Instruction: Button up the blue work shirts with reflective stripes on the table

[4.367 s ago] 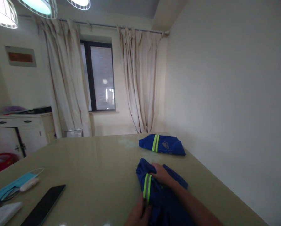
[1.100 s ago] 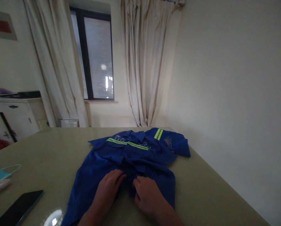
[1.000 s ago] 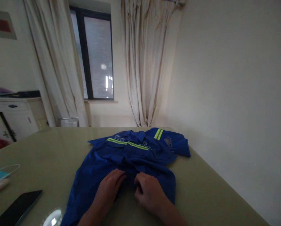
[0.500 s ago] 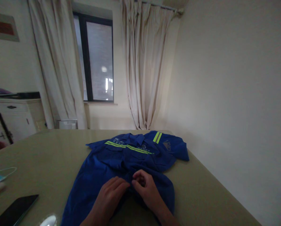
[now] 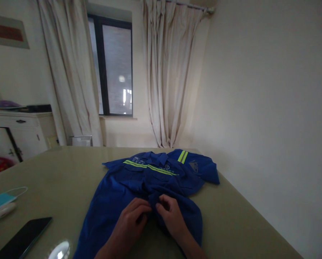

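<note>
A blue work shirt [image 5: 117,190] with yellow-green reflective stripes lies spread on the table, its collar at the far side and its lower part near me. My left hand [image 5: 132,219] grips the front of the shirt near the middle, its fingers curled and pressed on the cloth. Just right of it, my right hand [image 5: 171,212] pinches a fold of the same cloth between thumb and fingers. Small details of the cloth between the fingertips are too dark to make out.
On the left of the greenish table [image 5: 61,176] lie a black phone [image 5: 23,237], a blue face mask [image 5: 1,201], a white rounded object [image 5: 1,213] and a shiny white object [image 5: 59,250]. A wall [image 5: 258,144] borders the table's right side.
The view has shifted slightly left. My right fingers now pinch a raised fold of the shirt, and my left fingers have curled more.
</note>
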{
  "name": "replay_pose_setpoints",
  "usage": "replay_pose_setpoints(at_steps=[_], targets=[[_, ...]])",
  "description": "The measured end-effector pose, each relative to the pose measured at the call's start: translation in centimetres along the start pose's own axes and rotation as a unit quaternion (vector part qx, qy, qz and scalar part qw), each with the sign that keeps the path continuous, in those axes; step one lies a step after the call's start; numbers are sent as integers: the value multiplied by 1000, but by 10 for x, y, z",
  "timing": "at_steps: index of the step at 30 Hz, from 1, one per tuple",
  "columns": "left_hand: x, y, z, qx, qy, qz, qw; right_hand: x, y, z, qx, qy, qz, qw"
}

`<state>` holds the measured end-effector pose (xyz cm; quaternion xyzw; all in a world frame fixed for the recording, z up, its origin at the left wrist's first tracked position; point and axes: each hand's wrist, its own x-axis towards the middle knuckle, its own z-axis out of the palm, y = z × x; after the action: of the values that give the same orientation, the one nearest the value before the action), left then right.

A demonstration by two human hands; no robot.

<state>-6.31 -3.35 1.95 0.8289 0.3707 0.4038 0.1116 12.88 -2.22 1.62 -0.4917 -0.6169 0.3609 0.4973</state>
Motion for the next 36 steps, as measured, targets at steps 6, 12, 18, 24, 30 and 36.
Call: replay_pose_setpoints(at_steps=[6,12,18,24,30,36], targets=[[2,15,-3,-50,-37,-37,997,1,9,1,4,-14,19,1000],[3,-6,10,-71,29,-50,996,-1,5,-2,-3,11,2,1000],[6,-4,4,-61,59,-87,993,-5,-13,1,-16,-62,-10,998],[6,5,6,-88,8,-118,989,-10,-20,3,-63,-17,-27,997],[6,9,8,-107,6,-166,980,-8,-11,0,-75,-49,-31,996],[10,12,8,-181,13,-242,953,-8,-4,2,-73,-38,-40,996]])
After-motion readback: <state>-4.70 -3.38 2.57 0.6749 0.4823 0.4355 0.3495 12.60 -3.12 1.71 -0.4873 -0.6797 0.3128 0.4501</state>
